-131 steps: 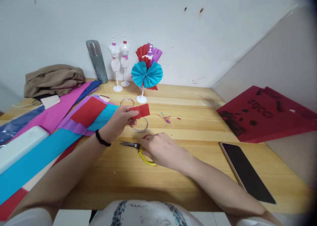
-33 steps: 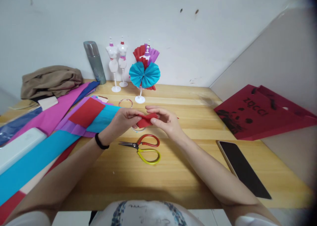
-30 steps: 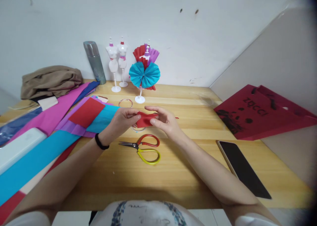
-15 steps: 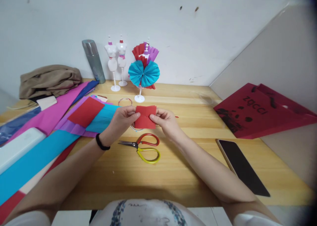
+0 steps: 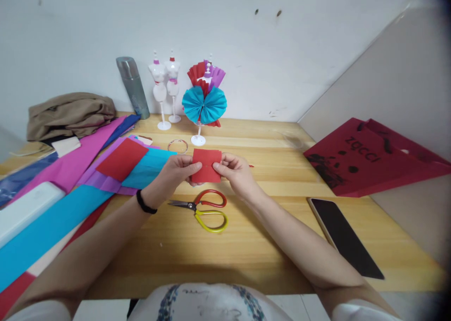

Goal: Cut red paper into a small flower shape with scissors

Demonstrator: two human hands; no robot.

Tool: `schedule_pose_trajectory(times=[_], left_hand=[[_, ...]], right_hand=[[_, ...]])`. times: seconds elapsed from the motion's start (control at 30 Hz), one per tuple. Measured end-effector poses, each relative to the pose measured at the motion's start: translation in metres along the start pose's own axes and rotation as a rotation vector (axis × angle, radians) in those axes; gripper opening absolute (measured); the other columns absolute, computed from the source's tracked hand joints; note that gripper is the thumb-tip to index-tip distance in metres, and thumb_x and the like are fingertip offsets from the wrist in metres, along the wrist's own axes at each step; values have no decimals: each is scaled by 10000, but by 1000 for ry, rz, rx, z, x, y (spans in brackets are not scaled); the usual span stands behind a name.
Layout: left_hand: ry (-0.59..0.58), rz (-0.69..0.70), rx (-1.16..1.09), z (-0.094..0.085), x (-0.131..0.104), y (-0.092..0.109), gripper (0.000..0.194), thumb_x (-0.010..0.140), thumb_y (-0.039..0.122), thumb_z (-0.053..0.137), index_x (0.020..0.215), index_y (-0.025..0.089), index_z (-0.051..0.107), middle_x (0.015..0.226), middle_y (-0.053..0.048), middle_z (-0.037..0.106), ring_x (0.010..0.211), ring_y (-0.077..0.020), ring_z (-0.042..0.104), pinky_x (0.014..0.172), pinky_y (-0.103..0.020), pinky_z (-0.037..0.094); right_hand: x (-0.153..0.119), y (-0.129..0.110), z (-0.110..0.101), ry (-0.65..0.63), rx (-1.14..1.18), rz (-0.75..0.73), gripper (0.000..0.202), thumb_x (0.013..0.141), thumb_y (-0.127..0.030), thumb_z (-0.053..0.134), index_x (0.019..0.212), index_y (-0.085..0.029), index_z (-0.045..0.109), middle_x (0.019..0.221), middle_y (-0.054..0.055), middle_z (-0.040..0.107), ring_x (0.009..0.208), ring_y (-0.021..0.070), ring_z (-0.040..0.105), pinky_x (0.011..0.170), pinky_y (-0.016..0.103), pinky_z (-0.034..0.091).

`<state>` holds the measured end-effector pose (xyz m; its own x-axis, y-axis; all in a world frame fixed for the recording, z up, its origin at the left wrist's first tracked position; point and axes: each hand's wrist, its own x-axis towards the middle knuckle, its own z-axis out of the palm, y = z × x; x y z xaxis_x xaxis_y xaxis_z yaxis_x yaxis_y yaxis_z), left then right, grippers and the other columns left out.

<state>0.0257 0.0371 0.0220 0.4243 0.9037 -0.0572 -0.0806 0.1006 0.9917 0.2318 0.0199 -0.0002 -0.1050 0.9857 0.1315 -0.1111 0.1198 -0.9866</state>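
Observation:
A small square of red paper (image 5: 207,171), seemingly in more than one layer, is held up between my two hands above the table. My left hand (image 5: 179,168) pinches its left edge, thumb in front and fingers behind. On the right edge, my right hand (image 5: 234,168) grips it the same way. Just below lie scissors (image 5: 192,206) with one red and one yellow handle, blades pointing left. Behind the paper stands a mini dress form (image 5: 198,140) dressed in pleated red, purple and blue paper. A thin ring (image 5: 178,146) lies beyond my left hand.
Two bare white dress forms (image 5: 160,91) and a grey flask (image 5: 133,88) stand at the back. Coloured sheets (image 5: 66,166), a brown cloth (image 5: 70,114) and a white case (image 5: 31,208) cover the left side. A phone (image 5: 345,236) and a red bag (image 5: 373,161) are at right.
The red square's layers look more closely lined up, and its face is flatter. Both hands keep their pinch on its edges, with my left thumb slightly further in.

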Motion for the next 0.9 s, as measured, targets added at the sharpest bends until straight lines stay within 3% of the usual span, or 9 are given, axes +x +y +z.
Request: schedule_pose_trajectory(times=[0.13, 0.27, 0.37, 0.5, 0.6, 0.9], left_hand=[[41, -11, 8, 1, -1, 2, 484, 672, 574, 1014, 784, 133, 846, 670, -81, 787, 572, -157, 679, 546, -251, 545], [58, -22, 4, 2, -3, 3, 486, 657, 569, 1019, 776, 132, 843, 681, -81, 794, 582, -159, 692, 551, -243, 541], [56, -13, -5, 2, -2, 3, 467, 680, 560, 1001, 763, 134, 829, 658, -76, 781, 557, -153, 676, 545, -247, 537], [56, -15, -16, 1, -2, 2, 454, 693, 548, 992, 727, 140, 796, 641, -64, 768, 538, -152, 678, 534, -252, 543], [64, -26, -36, 1, -2, 1, 470, 671, 556, 1003, 738, 135, 806, 644, -71, 778, 537, -150, 685, 529, -242, 540], [53, -12, -60, 3, -3, 3, 455, 669, 552, 1005, 733, 136, 832, 627, -76, 779, 528, -137, 664, 518, -223, 512]], right_hand=[[1, 1, -1, 53, 75, 21, 476, 675, -541, 1032, 977, -259, 795, 731, -25, 779, 630, 171, 697, 655, 321, 601], [-2, 0, 0, 81, 39, -68, 661, 752, -483, 995, 1337, -303, 744, 739, -56, 735, 627, 166, 666, 660, 322, 588], [-6, -1, 3, 52, -24, -136, 698, 812, -468, 962, 1438, -340, 682, 789, -38, 743, 661, 182, 655, 662, 333, 568], [-10, -2, 5, 39, -115, -220, 439, 857, -429, 919, 1249, -323, 751, 907, 12, 781, 768, 209, 680, 715, 355, 553], [-9, -1, 4, 52, -188, -247, 253, 862, -416, 894, 1059, -288, 801, 881, 21, 761, 752, 204, 640, 710, 360, 531], [-6, 3, 3, 64, -145, -205, 190, 807, -380, 901, 950, -259, 870, 798, 19, 774, 688, 175, 616, 654, 325, 519]])
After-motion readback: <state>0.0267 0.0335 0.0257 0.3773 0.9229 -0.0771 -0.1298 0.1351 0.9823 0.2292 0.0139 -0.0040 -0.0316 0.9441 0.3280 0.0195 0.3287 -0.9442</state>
